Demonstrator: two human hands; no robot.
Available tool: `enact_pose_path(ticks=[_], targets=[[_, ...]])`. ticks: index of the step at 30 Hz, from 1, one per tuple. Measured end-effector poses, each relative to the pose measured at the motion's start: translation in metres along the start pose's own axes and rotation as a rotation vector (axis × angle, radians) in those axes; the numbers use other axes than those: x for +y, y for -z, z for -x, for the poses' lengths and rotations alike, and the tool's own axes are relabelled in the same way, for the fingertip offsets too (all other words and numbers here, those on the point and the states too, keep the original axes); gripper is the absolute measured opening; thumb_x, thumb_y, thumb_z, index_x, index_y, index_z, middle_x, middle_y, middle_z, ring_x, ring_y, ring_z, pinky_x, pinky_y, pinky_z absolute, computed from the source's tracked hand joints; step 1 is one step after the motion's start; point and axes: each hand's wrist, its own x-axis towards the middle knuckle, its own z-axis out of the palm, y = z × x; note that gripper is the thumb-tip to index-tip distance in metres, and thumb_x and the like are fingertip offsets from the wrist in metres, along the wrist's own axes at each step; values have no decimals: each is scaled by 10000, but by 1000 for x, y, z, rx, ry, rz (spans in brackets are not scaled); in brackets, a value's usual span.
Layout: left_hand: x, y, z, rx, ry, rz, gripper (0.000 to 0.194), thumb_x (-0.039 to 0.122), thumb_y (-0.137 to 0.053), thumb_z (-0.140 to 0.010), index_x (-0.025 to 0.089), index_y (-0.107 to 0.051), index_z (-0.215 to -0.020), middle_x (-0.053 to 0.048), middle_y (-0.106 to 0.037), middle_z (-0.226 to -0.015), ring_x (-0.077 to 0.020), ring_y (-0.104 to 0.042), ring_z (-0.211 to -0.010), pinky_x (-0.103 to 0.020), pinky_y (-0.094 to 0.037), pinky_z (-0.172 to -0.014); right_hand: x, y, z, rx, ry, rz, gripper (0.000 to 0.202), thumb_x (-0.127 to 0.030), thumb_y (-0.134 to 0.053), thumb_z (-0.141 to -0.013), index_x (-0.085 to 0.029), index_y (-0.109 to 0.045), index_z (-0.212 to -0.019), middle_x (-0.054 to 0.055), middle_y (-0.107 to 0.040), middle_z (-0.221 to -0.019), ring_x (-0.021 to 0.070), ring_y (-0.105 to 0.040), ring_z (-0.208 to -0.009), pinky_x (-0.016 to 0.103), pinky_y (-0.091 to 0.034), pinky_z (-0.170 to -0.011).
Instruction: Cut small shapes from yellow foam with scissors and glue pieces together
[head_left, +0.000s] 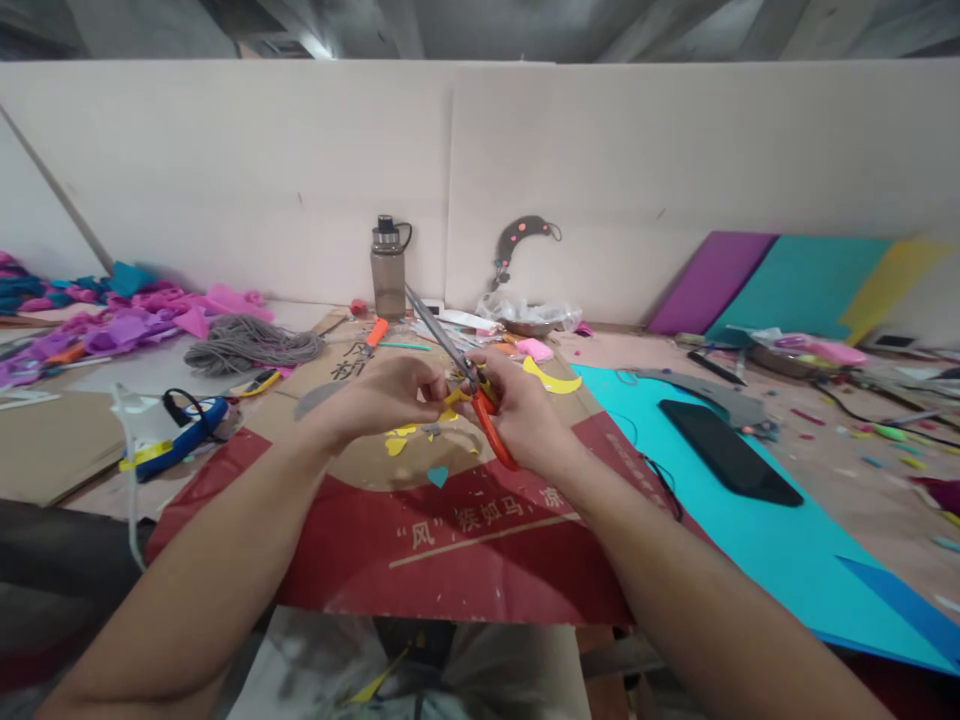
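My right hand (525, 405) is wrapped round the orange handles of a pair of scissors (442, 335), whose blades point up and to the left. Close beside it, my left hand (394, 395) pinches a small yellow piece (451, 402) near the scissors' pivot. Both hands are over a red and brown cardboard sheet (480, 550). Below them lie yellow cut pieces (396, 446) and a teal heart (438, 477). A yellow crescent (553, 378) rests behind my right hand.
A bottle (388, 275) stands at the back beside grey cord (251, 345). Pink and purple scraps (142, 330) are piled left. On the right, a black phone (727, 452) lies on a turquoise sheet (810, 570). A white panel (262, 180) rises behind.
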Motion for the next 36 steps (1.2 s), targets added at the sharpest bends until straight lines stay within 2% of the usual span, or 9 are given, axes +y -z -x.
enact_pose_path(ticks=[3, 8, 13, 17, 20, 24, 29, 34, 36], targets=[[4, 1, 2, -23, 21, 18, 97, 153, -621, -646, 184, -599, -556, 10, -563, -564, -119, -482, -576, -223, -361, -548, 0, -2, 1, -3, 11, 0, 495, -55, -552, -680, -228, -557, -1145, -13, -585, -800, 130, -546, -718, 249, -432, -633], [11, 5, 4, 113, 70, 74, 94, 268, -658, -713, 189, -699, -684, -14, -636, -642, -126, -521, -609, -231, -377, -573, -5, -2, -1, 152, -42, -111, 383, -114, -571, -716, -225, -544, -1082, -14, -570, -810, 122, -534, -696, 252, -434, -626], [3, 5, -3, 278, 101, 547, 286, 362, -674, -738, 174, -691, -952, -63, -670, -926, -146, -603, -802, -239, -410, -659, -6, 8, -7, 424, -186, -419, 428, -273, -699, -679, -254, -479, -1046, -33, -507, -807, 89, -470, -578, 226, -409, -502], [3, -14, -11, 327, 187, 828, 315, 304, -766, -654, 157, -669, -914, -50, -657, -908, -123, -603, -762, -240, -420, -665, -4, 14, -11, 567, -195, -591, 454, -295, -725, -660, -271, -448, -1018, -49, -467, -798, 62, -417, -529, 201, -370, -457], [8, -30, -17, 371, 211, 863, 298, 272, -783, -641, 156, -658, -886, -40, -657, -922, -111, -598, -767, -237, -427, -685, -3, 13, -12, 589, -199, -650, 451, -300, -716, -671, -267, -427, -1015, -48, -448, -784, 70, -432, -539, 204, -377, -459], [13, -42, -26, 352, 194, 889, 280, 262, -785, -642, 156, -658, -868, -34, -667, -876, -105, -595, -751, -228, -428, -674, -2, 10, -12, 581, -221, -675, 487, -343, -720, -667, -270, -416, -1040, -51, -429, -765, 75, -421, -531, 208, -378, -453], [22, -48, -34, 357, 159, 882, 221, 306, -752, -673, 152, -662, -803, -23, -657, -785, -107, -592, -694, -239, -441, -646, -3, 5, -12, 559, -193, -714, 511, -355, -723, -668, -269, -418, -1068, -44, -442, -829, 65, -433, -561, 199, -389, -484], [28, -50, -39, 476, 168, 908, 187, 260, -757, -643, 133, -636, -706, 4, -612, -687, -81, -552, -627, -231, -443, -650, -5, 3, -12, 600, -166, -677, 496, -376, -735, -663, -254, -430, -1034, -35, -455, -833, 86, -466, -632, 211, -430, -547], [27, -48, -42, 473, 151, 884, 184, 254, -760, -634, 130, -634, -684, 5, -606, -674, -78, -538, -622, -225, -435, -646, -6, 4, -12, 598, -144, -677, 476, -381, -736, -671, -253, -437, -1018, -43, -458, -815, 87, -467, -631, 216, -431, -558]])
